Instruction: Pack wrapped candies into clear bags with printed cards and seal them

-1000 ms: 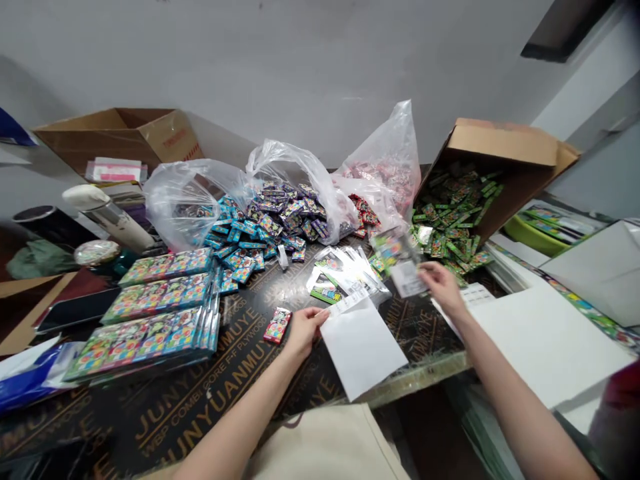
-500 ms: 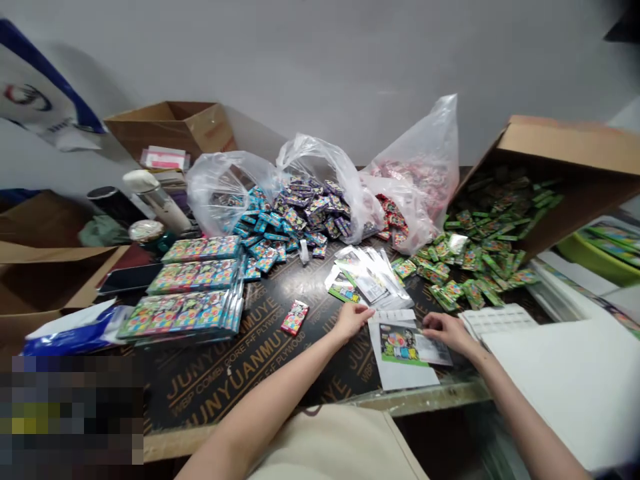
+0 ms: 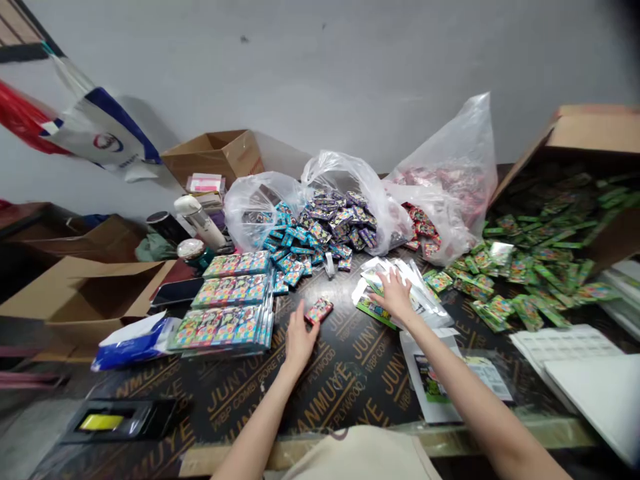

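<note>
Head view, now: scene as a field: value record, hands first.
left hand: open, beside small red rectangular printed packet; contact unclear
right hand: open, over overlapping silver and green plastic pouches
front right: black and green printed plastic pouch on white paper sheet
left: stacked multicoloured printed packs
back: small blue printed packets, small purple printed packets
right: small green printed packets, brown cardboard box
surface: black plywood table, gold lettering

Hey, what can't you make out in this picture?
Head view:
Pouches: partly hidden under the right hand.
White sheet: partly behind the right forearm.
Green-packet box: cut off by the right edge.
Lone red packet by the left hand: lettering too small.
</note>
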The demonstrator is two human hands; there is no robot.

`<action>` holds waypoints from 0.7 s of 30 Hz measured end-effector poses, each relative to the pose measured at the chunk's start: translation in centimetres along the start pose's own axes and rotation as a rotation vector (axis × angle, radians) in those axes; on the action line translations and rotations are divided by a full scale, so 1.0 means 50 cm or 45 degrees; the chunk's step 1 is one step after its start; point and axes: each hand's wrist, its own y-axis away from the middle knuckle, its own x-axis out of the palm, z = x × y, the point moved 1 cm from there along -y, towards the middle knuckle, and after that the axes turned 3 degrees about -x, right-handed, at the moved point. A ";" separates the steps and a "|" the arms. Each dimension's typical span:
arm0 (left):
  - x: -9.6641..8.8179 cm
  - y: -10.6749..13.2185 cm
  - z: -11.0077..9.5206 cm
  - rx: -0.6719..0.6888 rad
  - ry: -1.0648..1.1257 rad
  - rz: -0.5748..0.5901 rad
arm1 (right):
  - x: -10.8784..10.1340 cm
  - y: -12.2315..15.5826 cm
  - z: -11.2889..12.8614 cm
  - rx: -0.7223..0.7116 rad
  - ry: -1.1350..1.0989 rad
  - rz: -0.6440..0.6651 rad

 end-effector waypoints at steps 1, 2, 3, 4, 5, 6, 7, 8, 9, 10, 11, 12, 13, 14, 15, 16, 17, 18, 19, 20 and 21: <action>-0.002 -0.013 -0.002 0.001 0.105 -0.112 | 0.004 -0.019 0.002 0.108 0.075 0.047; -0.006 -0.023 -0.004 0.022 0.193 -0.203 | 0.006 -0.033 -0.001 0.189 0.136 0.094; -0.009 -0.030 -0.006 0.065 0.253 -0.254 | 0.009 -0.041 -0.004 0.227 0.185 0.138; -0.012 -0.034 -0.009 0.110 0.283 -0.263 | 0.011 -0.045 -0.007 0.229 0.223 0.168; -0.013 -0.034 -0.010 0.144 0.295 -0.233 | 0.012 -0.045 -0.007 0.209 0.254 0.182; -0.013 -0.031 -0.012 0.158 0.298 -0.179 | 0.014 -0.042 -0.004 0.183 0.278 0.186; -0.011 -0.026 -0.014 0.154 0.300 -0.116 | 0.015 -0.039 0.001 0.157 0.295 0.188; -0.009 -0.020 -0.017 0.140 0.303 -0.050 | 0.016 -0.035 0.009 0.133 0.305 0.194; -0.008 -0.014 -0.020 0.127 0.309 0.008 | 0.016 -0.032 0.017 0.106 0.314 0.206; -0.007 -0.008 -0.025 0.124 0.316 0.057 | 0.015 -0.031 0.025 0.075 0.320 0.221; -0.008 -0.003 -0.031 0.134 0.320 0.099 | 0.014 -0.031 0.033 0.043 0.322 0.240; -0.011 0.000 -0.036 0.153 0.323 0.134 | 0.011 -0.032 0.040 0.010 0.321 0.263; -0.015 0.003 -0.042 0.176 0.328 0.161 | 0.007 -0.035 0.045 -0.025 0.315 0.288; -0.020 0.005 -0.046 0.195 0.338 0.178 | 0.001 -0.038 0.050 -0.060 0.306 0.312; -0.027 0.005 -0.049 0.204 0.357 0.184 | -0.007 -0.042 0.054 -0.091 0.295 0.331; -0.033 0.006 -0.051 0.204 0.387 0.188 | -0.017 -0.046 0.059 -0.118 0.283 0.341; -0.039 0.006 -0.053 0.191 0.433 0.192 | -0.030 -0.049 0.064 -0.140 0.271 0.339; -0.045 0.007 -0.054 0.168 0.496 0.198 | -0.045 -0.051 0.073 -0.157 0.258 0.322; -0.051 0.007 -0.057 0.134 0.577 0.209 | -0.063 -0.051 0.085 -0.172 0.245 0.290; -0.057 0.008 -0.061 0.088 0.675 0.223 | -0.082 -0.048 0.101 -0.185 0.229 0.246; -0.063 0.010 -0.067 0.031 0.793 0.237 | -0.101 -0.040 0.122 -0.201 0.210 0.192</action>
